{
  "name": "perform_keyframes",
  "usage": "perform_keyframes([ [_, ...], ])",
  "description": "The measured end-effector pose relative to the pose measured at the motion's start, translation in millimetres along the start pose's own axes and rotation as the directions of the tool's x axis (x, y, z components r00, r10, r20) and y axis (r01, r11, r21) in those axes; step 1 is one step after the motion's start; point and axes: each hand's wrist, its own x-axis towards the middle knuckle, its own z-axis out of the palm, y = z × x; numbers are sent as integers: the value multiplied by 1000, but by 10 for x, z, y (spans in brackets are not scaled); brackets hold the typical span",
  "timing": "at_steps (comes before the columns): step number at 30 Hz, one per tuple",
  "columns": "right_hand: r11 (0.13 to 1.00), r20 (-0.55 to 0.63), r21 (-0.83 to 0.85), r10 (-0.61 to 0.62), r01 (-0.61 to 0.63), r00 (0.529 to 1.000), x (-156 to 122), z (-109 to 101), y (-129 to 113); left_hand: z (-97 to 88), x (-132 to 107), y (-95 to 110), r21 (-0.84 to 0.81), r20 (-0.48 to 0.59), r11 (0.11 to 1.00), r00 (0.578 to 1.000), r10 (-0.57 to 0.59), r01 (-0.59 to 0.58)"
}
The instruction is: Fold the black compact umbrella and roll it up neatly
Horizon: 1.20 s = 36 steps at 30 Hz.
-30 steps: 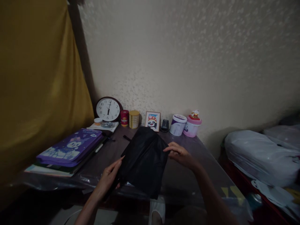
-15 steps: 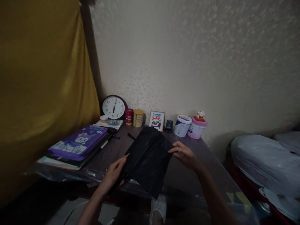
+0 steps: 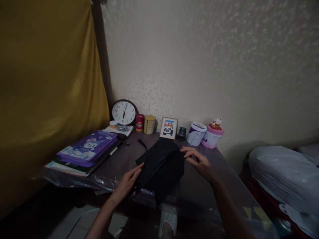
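A black folding umbrella (image 3: 161,166), its cloth loose and creased, is held over the table's front edge. My left hand (image 3: 128,181) is closed round its lower left side, the thumb lying along the cloth; the fingers underneath are mostly hidden. At the upper right edge of the cloth, my right hand (image 3: 196,161) has its fingertips on a fold in a loose pinch. A thin black strap (image 3: 142,144) sticks out beyond the umbrella's upper left side. Dim light hides the detail of the folds.
A purple cartoon case (image 3: 87,146) lies on books at left, a pen (image 3: 114,151) beside it. Along the wall stand a clock (image 3: 124,112), red tin (image 3: 140,122), yellow tin (image 3: 150,124), panda picture (image 3: 168,127), stapler-like black object (image 3: 181,133), white tub (image 3: 196,134) and pink tub (image 3: 211,137).
The umbrella's cloth has bunched up and its right panel now hangs lower. My left hand has shifted slightly right and up. The strap has swung into fuller view.
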Motion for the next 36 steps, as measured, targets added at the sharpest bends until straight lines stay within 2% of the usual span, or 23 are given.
perform_keyframes([
  [3, 998, -18, 44, 54, -53, 998, 14, 54, -20, 40, -9, 13, 44, 27, 999, 1000, 14, -15],
  [6, 990, -34, -2, 138, -138, 990, 30, 95, -20, 66, -5, 7, 83, 61, 996, 998, 28, -33],
  [12, 980, -97, -89, 171, -179, 981, 93, 171, 90, 112, -1, -22, 209, 103, 951, 972, 211, -229],
  [16, 976, -117, -86, 189, -199, 975, 118, 218, 200, 176, -46, 18, 352, 131, 901, 966, 221, -254],
  [20, 971, -110, -84, 216, -226, 970, 132, 239, 283, 203, -113, 71, 408, 147, 875, 965, 217, -259],
  [26, 959, -100, -154, 223, -237, 970, 141, 264, 317, 156, -148, -135, 466, 171, 814, 937, 304, -348],
  [28, 953, -104, -194, 217, -233, 971, 137, 276, 326, 173, -152, -168, 508, 154, 805, 952, 264, -306],
  [30, 946, -107, -241, 198, -219, 974, 132, 286, 348, 216, -165, -124, 568, 60, 805, 985, 163, -168],
  [31, 942, -107, -263, 187, -209, 977, 129, 288, 364, 242, -176, -80, 579, 26, 804, 989, 149, -136],
  [36, 919, -105, -323, 202, -225, 974, 109, 275, 469, 330, -234, 127, 585, -5, 800, 985, 170, -135],
])
